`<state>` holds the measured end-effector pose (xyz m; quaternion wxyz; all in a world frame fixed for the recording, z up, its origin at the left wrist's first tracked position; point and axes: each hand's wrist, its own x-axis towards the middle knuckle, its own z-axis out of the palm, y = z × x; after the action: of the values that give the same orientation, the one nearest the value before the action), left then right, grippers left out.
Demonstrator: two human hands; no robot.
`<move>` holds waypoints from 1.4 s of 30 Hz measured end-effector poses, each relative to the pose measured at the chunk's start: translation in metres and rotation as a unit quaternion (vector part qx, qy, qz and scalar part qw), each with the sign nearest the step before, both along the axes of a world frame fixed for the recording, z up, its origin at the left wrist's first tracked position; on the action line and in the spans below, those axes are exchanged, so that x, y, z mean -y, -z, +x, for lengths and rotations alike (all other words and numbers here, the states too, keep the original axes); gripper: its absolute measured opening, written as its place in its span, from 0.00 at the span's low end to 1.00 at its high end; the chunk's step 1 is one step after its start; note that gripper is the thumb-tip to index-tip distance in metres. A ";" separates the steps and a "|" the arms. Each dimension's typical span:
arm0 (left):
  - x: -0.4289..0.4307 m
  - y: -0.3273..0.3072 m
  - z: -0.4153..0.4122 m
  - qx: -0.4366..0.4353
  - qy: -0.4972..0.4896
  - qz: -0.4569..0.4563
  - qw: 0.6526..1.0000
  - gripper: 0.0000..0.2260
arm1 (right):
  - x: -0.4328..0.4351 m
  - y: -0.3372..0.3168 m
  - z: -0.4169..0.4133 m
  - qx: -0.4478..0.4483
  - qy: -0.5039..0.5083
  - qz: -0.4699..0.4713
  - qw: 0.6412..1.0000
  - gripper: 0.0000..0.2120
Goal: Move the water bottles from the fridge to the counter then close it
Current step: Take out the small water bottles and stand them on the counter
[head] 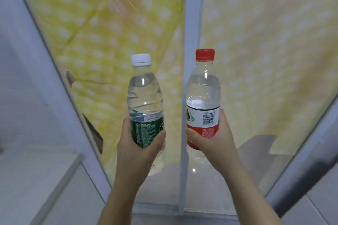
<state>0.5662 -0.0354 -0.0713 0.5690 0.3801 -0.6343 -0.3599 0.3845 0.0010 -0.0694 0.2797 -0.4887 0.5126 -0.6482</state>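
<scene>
Your left hand (139,144) is wrapped round the green-label bottle (145,97), low on its label, thumb across the front. Your right hand (214,140) grips the red-label bottle (203,93) the same way. Both bottles are upright, side by side, apart, held in the air at centre. White cap (140,59) on the left one, red cap (204,55) on the right. Pale ledge (36,170) near left. Behind, a white post (190,42) runs between the bottles. Farthest back, a yellow dotted sheet (109,33).

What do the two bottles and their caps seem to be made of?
The green-label bottle and red-label bottle: likely clear glossy plastic; the background shows through. The white cap and red cap: probably opaque matte plastic; nothing shows through.
</scene>
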 end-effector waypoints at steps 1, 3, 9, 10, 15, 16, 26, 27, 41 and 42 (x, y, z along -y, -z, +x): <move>0.000 0.000 0.018 0.001 -0.023 0.003 1.000 0.20 | 0.008 0.000 0.016 -0.006 -0.017 -0.005 1.000 0.21; -0.001 0.003 0.052 -0.011 -0.068 0.012 0.998 0.20 | 0.022 0.001 0.047 -0.008 -0.057 -0.013 0.998 0.21; -0.002 0.010 0.134 -0.048 -0.205 0.018 0.977 0.18 | 0.067 0.005 0.133 -0.017 -0.188 -0.023 0.982 0.25; -0.001 0.010 0.145 -0.054 -0.225 0.017 0.973 0.18 | 0.075 0.007 0.146 -0.018 -0.207 -0.023 0.978 0.26; 0.018 0.013 0.192 -0.047 -0.313 0.006 0.949 0.17 | 0.131 0.012 0.205 -0.028 -0.294 -0.015 0.955 0.28; 0.023 0.014 0.200 -0.047 -0.330 0.004 0.943 0.17 | 0.144 0.013 0.216 -0.034 -0.313 -0.015 0.949 0.28; 0.073 0.033 0.267 -0.058 -0.510 -0.004 0.858 0.20 | 0.250 0.028 0.337 -0.037 -0.464 -0.021 0.885 0.27; 0.075 0.038 0.275 -0.063 -0.521 0.000 0.851 0.20 | 0.256 0.033 0.351 -0.034 -0.478 -0.015 0.878 0.27; 0.146 0.150 0.461 -0.131 -0.592 0.115 0.787 0.24 | 0.345 0.150 0.577 -0.092 -0.527 0.114 0.837 0.28; 0.153 0.161 0.478 -0.133 -0.593 0.131 0.784 0.23 | 0.353 0.163 0.593 -0.109 -0.523 0.134 0.835 0.27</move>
<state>1.0442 -0.1880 -0.2320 0.6938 0.7002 -0.1491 -0.0782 0.9776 -0.3524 -0.2324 0.5823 -0.7090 0.2893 -0.2731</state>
